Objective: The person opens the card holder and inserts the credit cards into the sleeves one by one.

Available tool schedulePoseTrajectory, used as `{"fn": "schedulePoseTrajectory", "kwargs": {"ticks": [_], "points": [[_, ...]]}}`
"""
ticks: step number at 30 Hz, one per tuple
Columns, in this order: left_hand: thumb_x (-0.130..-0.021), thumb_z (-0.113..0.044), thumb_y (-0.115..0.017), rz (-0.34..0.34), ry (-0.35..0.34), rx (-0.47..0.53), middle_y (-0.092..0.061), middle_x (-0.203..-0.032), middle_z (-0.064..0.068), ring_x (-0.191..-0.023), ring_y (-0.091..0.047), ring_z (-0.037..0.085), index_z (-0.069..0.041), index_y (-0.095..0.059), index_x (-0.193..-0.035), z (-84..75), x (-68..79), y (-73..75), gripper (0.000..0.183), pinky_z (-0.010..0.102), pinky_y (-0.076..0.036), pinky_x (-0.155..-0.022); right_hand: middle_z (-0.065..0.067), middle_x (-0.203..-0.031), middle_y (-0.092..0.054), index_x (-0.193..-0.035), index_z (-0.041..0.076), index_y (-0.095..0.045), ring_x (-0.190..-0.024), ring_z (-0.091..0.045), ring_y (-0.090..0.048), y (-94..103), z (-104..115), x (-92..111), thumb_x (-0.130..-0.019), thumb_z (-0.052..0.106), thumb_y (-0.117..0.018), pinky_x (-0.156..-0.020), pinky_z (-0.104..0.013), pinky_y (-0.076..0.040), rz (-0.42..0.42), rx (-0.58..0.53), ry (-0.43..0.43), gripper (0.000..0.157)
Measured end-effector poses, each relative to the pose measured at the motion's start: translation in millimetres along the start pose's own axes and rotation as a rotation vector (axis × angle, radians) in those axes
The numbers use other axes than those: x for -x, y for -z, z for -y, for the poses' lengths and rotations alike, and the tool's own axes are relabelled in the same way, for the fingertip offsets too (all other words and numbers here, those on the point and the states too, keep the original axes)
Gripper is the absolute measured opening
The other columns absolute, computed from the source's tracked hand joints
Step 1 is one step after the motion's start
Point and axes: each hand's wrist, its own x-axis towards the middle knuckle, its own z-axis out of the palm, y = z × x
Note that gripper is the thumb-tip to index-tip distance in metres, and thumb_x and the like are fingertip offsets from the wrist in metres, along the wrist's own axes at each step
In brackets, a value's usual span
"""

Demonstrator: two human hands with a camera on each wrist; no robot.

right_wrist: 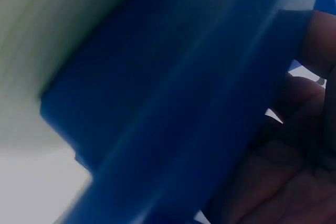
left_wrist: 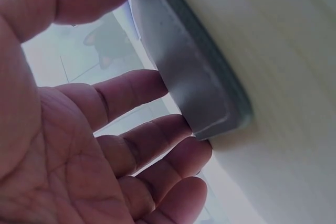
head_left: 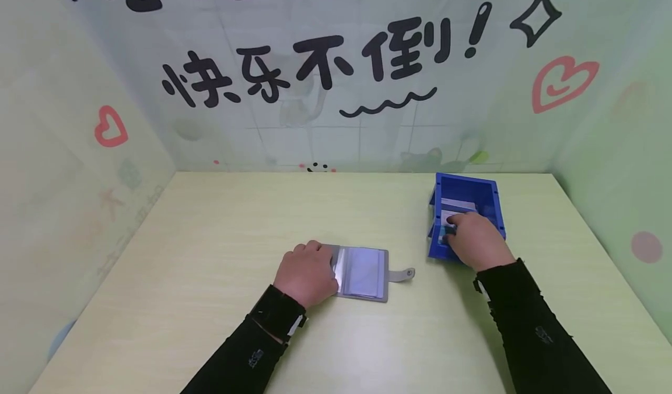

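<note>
At the pale table [head_left: 210, 225], you seem to be picking from the blue bin [head_left: 469, 188] on the right; its walls stand in the way, so the next move needs a straight lift. Your left hand [head_left: 305, 272], softly bent, holds the left side of the gray card book [head_left: 364, 272] near the middle. Your right hand [head_left: 479, 242] dips in by the cards [head_left: 458, 204], finger and thumb close, but I can't tell if it grips any.

Pale wood-grain tabletop [head_left: 210, 236], printed panels on three sides. Back panel [head_left: 220, 134]: grey-white, big black characters [head_left: 318, 44], faint grid lines. Right panel [head_left: 614, 178]: greenish, pink dot [head_left: 646, 247]. Soft glare on tabletop's near middle.
</note>
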Motion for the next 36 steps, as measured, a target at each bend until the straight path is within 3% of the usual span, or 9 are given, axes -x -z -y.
{"fn": "schedulePoseTrajectory", "kwargs": {"ticks": [8, 13, 27, 36], "points": [[-0.074, -0.033, -0.065, 0.004, 0.009, 0.006, -0.060, -0.106, 0.009, -0.086, -0.051, 0.026, -0.007, -0.063, -0.107, -1.4, -1.0, -0.7, 0.042, 0.042, -0.047, -0.073, -0.025, -0.104, -0.064, -0.107, -0.005, -0.066, -0.093, -0.036, -0.058, -2.2, -3.4, -7.2, -0.082, 0.015, -0.070, -0.078, -0.052, -0.050, 0.015, 0.015, 0.014, 0.032], [-0.074, -0.033, -0.066, 0.005, 0.014, 0.012, -0.059, -0.105, 0.009, -0.084, -0.050, 0.025, -0.007, -0.063, -0.107, -2.1, -1.2, -0.6, 0.042, 0.042, -0.047, -0.072, -0.024, -0.104, -0.064, -0.107, -0.004, -0.066, -0.091, -0.035, -0.059, -0.9, -2.8, -7.3, -0.082, 0.014, -0.071, -0.076, -0.052, -0.051, 0.012, -0.002, 0.000, 0.031], [-0.073, -0.031, -0.065, -0.002, 0.019, 0.017, -0.059, -0.105, 0.010, -0.085, -0.050, 0.026, -0.007, -0.063, -0.106, -2.6, -0.6, 0.5, 0.041, 0.043, -0.047, -0.072, -0.029, -0.108, -0.058, -0.110, -0.002, -0.064, -0.101, -0.047, -0.049, -3.3, -3.9, -9.1, -0.083, 0.014, -0.069, -0.086, -0.062, -0.041, 0.018, 0.003, -0.039, 0.032], [-0.073, -0.032, -0.065, 0.007, 0.020, 0.018, -0.059, -0.105, 0.010, -0.085, -0.050, 0.026, -0.007, -0.063, -0.106, -1.8, -1.1, -1.5, 0.041, 0.043, -0.046, -0.072, -0.029, -0.112, -0.058, -0.112, -0.003, -0.063, -0.106, -0.047, -0.048, -2.8, -5.0, -7.1, -0.084, 0.015, -0.067, -0.088, -0.061, -0.041, 0.019, -0.015, -0.027, 0.033]]}}
